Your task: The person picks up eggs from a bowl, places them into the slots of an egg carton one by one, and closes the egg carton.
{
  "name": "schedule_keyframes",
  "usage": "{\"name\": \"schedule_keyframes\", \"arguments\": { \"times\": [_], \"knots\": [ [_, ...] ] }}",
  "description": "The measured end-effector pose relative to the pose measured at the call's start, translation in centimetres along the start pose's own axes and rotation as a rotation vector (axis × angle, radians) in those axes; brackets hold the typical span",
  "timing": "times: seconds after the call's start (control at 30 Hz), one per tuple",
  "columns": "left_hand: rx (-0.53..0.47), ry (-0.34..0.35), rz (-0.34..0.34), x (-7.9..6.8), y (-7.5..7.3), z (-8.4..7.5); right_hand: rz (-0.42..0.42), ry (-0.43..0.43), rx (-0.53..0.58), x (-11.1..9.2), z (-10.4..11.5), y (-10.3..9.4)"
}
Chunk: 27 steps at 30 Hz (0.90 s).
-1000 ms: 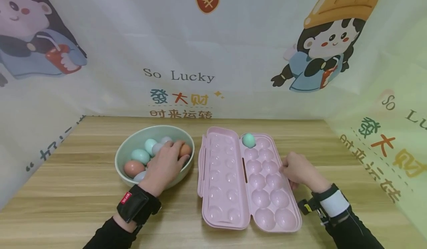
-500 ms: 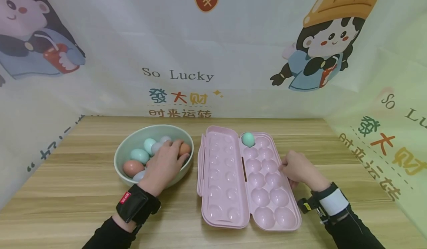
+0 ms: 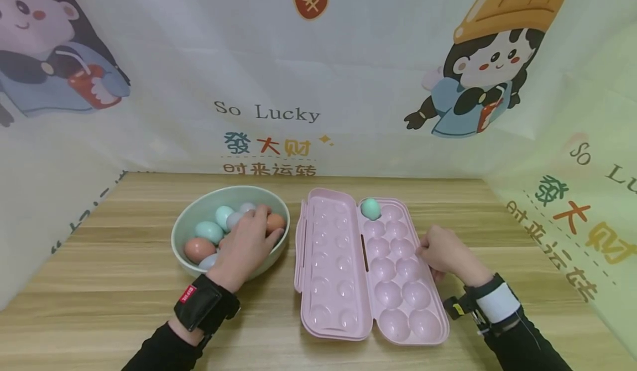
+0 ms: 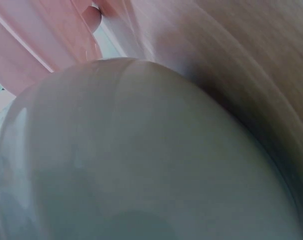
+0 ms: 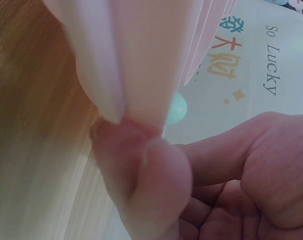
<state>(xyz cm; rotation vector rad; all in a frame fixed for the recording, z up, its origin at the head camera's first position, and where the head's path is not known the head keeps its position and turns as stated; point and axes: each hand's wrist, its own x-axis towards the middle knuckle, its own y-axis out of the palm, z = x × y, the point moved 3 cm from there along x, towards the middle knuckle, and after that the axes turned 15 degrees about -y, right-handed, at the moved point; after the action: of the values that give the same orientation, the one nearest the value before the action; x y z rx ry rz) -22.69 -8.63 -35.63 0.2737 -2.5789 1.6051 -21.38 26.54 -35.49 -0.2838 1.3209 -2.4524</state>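
Observation:
My left hand (image 3: 247, 244) reaches over the near rim of a pale green bowl (image 3: 196, 212). Its fingers bend down among the eggs; the fingertips are hidden, so I cannot tell whether they hold one. Around it lie a turquoise egg (image 3: 209, 231), a brown egg (image 3: 199, 250), an orange-brown egg (image 3: 275, 223) and several pale ones. The left wrist view shows mostly the bowl's outer wall (image 4: 141, 140). My right hand (image 3: 445, 251) pinches the right edge of an open pink egg carton (image 3: 333, 329) between thumb (image 5: 164, 180) and finger. A green egg (image 3: 370, 209) sits in the carton's far left cup.
Bowl and carton stand side by side on a wooden table (image 3: 124, 304). The carton's lid (image 3: 330, 249) lies folded open toward the bowl. A printed cloth (image 3: 368, 83) closes off the back and both sides. Each wrist wears a black strap.

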Motion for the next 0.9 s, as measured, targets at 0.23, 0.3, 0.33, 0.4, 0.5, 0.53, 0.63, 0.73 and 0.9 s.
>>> {"name": "schedule_keyframes", "arguments": {
  "times": [0.23, 0.3, 0.33, 0.4, 0.5, 0.53, 0.63, 0.73, 0.9],
  "knots": [
    [-0.009, -0.002, -0.003, -0.13, -0.1, -0.12, 0.0, -0.006, 0.0, -0.06, 0.02, 0.0],
    [-0.011, 0.0, -0.008, -0.17, -0.14, -0.17, 0.0, -0.003, 0.002, -0.07, 0.03, -0.01],
    [-0.013, 0.002, -0.013, -0.18, -0.16, -0.19, 0.0, -0.001, 0.001, -0.08, 0.03, -0.01],
    [-0.015, 0.015, -0.027, -0.2, -0.18, -0.24, 0.0, 0.003, 0.001, -0.11, 0.02, 0.0],
    [-0.021, 0.038, -0.051, -0.18, -0.2, -0.26, -0.001, 0.008, 0.001, -0.16, 0.0, 0.0],
    [-0.022, 0.047, -0.059, -0.18, -0.2, -0.25, 0.0, 0.009, 0.002, -0.19, 0.0, 0.02],
    [-0.018, 0.083, -0.092, -0.19, -0.24, -0.25, 0.002, 0.013, 0.007, -0.26, 0.0, 0.07],
    [-0.012, 0.134, -0.142, -0.18, -0.36, -0.26, 0.003, 0.011, 0.013, -0.3, 0.03, 0.08],
    [-0.016, 0.191, -0.195, -0.15, -0.59, -0.28, -0.001, 0.008, 0.013, -0.21, 0.0, 0.04]
  ]
}}
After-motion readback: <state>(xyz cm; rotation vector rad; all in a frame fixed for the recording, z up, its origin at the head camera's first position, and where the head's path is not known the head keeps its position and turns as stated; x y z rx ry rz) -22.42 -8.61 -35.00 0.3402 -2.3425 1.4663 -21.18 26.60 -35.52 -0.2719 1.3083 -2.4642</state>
